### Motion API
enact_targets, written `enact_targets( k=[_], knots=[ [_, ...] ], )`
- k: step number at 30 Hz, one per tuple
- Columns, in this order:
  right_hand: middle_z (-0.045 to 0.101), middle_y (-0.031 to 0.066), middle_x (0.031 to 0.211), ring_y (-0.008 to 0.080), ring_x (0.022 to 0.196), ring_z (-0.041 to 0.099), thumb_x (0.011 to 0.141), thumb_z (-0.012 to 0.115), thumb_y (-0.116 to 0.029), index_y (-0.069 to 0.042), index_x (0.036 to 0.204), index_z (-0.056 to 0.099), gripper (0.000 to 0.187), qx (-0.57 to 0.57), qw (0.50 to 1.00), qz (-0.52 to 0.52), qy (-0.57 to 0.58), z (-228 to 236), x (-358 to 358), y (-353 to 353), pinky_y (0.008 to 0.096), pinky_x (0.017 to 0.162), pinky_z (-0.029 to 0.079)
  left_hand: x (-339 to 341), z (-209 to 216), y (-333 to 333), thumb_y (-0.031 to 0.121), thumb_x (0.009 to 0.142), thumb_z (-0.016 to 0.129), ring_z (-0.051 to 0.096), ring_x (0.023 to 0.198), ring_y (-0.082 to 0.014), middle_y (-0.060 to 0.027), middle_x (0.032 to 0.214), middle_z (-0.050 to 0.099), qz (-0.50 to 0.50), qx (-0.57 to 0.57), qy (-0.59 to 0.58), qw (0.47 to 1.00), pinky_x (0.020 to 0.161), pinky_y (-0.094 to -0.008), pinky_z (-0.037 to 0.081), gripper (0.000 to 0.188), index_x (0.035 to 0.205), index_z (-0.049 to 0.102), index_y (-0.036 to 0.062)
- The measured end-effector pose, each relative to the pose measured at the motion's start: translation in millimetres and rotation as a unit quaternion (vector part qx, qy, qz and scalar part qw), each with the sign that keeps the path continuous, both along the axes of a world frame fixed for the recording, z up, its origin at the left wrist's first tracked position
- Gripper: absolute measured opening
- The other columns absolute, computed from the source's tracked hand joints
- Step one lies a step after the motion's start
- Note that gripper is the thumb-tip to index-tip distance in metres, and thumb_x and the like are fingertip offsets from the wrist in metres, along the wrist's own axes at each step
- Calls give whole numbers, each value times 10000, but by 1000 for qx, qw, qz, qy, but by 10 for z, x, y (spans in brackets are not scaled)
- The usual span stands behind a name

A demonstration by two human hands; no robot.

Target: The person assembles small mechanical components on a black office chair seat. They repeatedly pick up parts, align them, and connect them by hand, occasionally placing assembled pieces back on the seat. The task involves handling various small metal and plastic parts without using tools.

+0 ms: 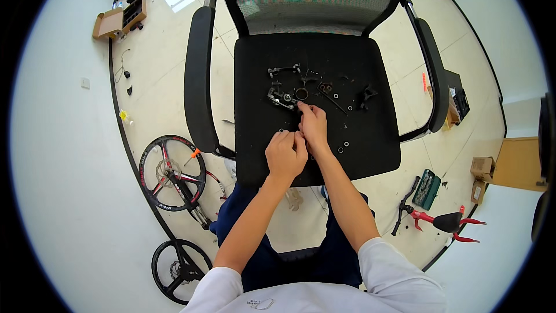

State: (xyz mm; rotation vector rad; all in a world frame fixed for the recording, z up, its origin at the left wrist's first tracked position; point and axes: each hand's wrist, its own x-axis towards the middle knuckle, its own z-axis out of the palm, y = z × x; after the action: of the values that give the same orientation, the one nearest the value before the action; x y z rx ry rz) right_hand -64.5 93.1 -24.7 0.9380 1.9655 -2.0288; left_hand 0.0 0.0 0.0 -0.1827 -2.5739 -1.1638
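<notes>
My left hand is closed in a pinch near the front of the black chair seat, its fingertips close to my right hand. The right hand is closed too, its index finger pointing forward beside a silver bicycle brake caliper. Whatever the fingers hold is hidden or too small to make out. Around the hands lie a metal bracket with bolts, a brownish ring, a thin rod, a black plastic piece and several small rings, one a silver ring.
Armrests flank the seat, and a mesh backrest rises behind it. On the floor at left are a spoked bicycle wheel and a black wheel. At right lie a green tool case, a red child's bike and cardboard boxes.
</notes>
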Motion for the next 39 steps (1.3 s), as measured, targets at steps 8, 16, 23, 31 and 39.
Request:
enact_targets(
  k=[8,16,23,31,39],
  knots=[
    [475,113,511,176,499,421,877,671,-314,8,594,424,495,169,982,-24,75,151,84,-211,380,518,397,4,-64,-81,53,884,536,560,557,-370,-170,608,545,8,55,9,998,524,-428,434,247,647,548,-16],
    [279,-43,530,46,540,259,914,662,-130,-60,599,303,483,122,953,-110,256,406,210,-312,282,453,216,-165,-110,-79,250,927,570,640,638,-430,-254,668,631,50,65,-143,986,586,-460,496,386,685,646,-41],
    [306,-58,562,24,565,275,907,659,-85,-91,631,318,439,63,943,-26,326,610,269,-109,240,466,227,-233,30,-20,248,910,596,611,540,-382,-231,605,594,50,103,-151,982,527,-423,444,395,656,629,-52],
    [345,-38,543,43,524,300,850,668,-40,-65,629,315,417,-44,933,10,357,641,395,54,252,453,256,-334,104,24,202,862,616,627,575,-397,-240,616,595,15,141,-211,967,542,-416,451,323,680,622,-65],
    [468,85,559,269,456,455,614,665,-61,-35,579,475,195,163,728,172,643,832,702,-161,336,433,371,-419,225,-37,254,874,606,516,489,-105,-81,520,606,90,264,-306,910,510,-297,406,385,636,683,-38]
  ],
)
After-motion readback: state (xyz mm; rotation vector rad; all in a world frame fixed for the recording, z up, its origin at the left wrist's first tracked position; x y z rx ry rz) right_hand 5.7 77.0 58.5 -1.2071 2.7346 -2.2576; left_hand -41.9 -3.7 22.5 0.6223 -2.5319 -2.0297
